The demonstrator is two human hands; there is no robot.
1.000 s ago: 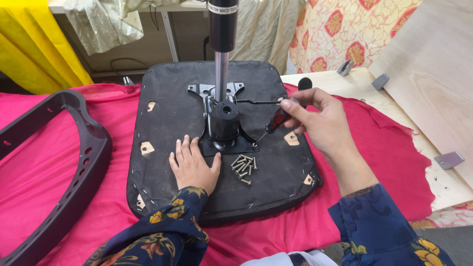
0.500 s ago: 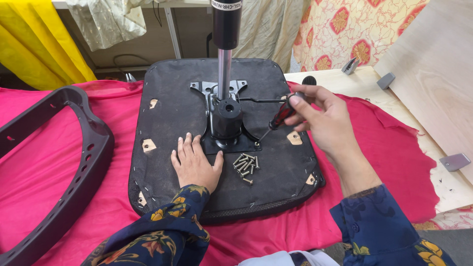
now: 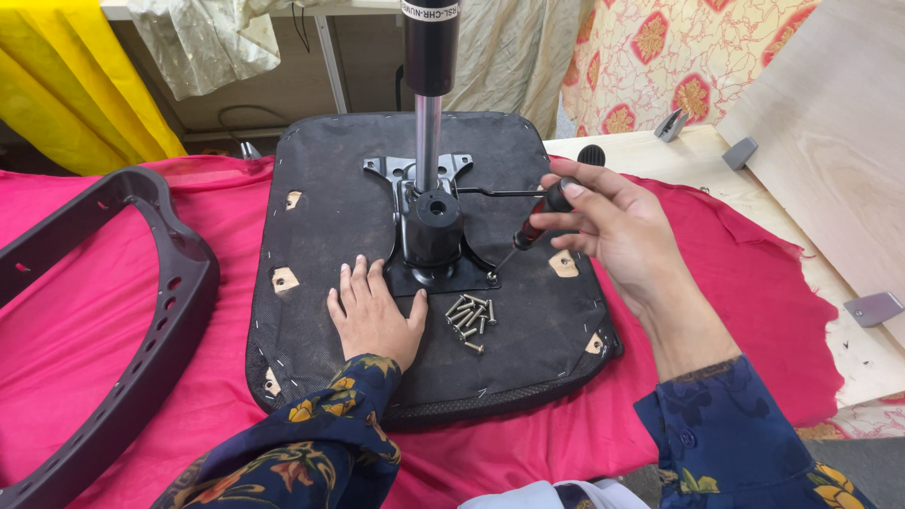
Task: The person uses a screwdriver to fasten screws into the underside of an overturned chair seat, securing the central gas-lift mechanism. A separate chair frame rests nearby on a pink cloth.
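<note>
An upturned black chair seat (image 3: 330, 217) lies on a pink cloth. A black metal mechanism plate (image 3: 438, 273) with an upright gas cylinder (image 3: 430, 113) is fixed at its middle. My left hand (image 3: 372, 316) rests flat on the seat just left of the plate's near corner. My right hand (image 3: 613, 226) grips a red and black screwdriver (image 3: 533, 231), whose tip touches the plate's near right corner. Several loose screws (image 3: 468, 319) lie on the seat between my hands.
A dark curved chair frame (image 3: 160, 311) lies on the pink cloth (image 3: 75, 320) at the left. Pale wooden boards (image 3: 830, 141) with grey brackets (image 3: 875, 307) sit at the right. Yellow and patterned fabrics hang behind.
My right hand has shifted slightly on the screwdriver handle, the tip staying at the plate's corner. My left hand remains flat on the seat.
</note>
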